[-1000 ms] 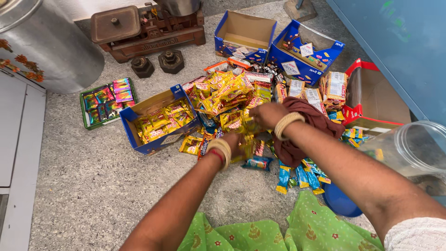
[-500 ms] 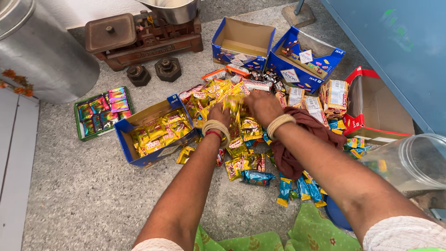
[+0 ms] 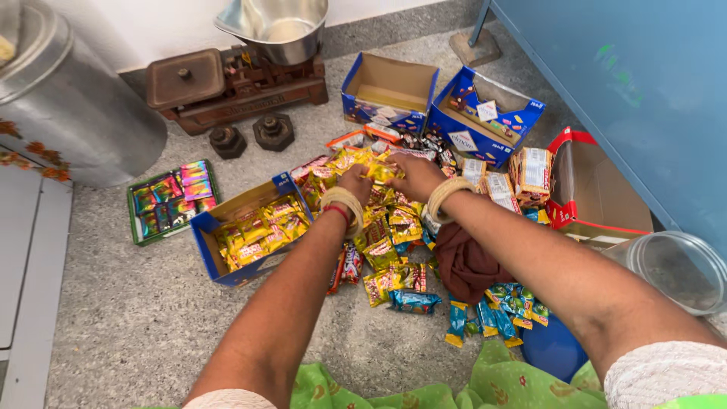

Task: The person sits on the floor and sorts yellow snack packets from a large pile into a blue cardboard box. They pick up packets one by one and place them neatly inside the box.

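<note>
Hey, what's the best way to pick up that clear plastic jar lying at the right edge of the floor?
The clear jar lies tipped, its open mouth toward the pile of sweet packets. Probably best to come from above with the right hand, fingers wrapped over the round rim, since the smooth wall offers no handle and the blue cabinet blocks the far side.

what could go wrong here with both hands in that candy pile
The left hand and right hand grip yellow packets over a loose heap, so some may slip back in. The blue box of yellow packets looks nearly full; more could spill out. The clear jar lies by the right forearm, so an arm sweep might roll it.
</note>
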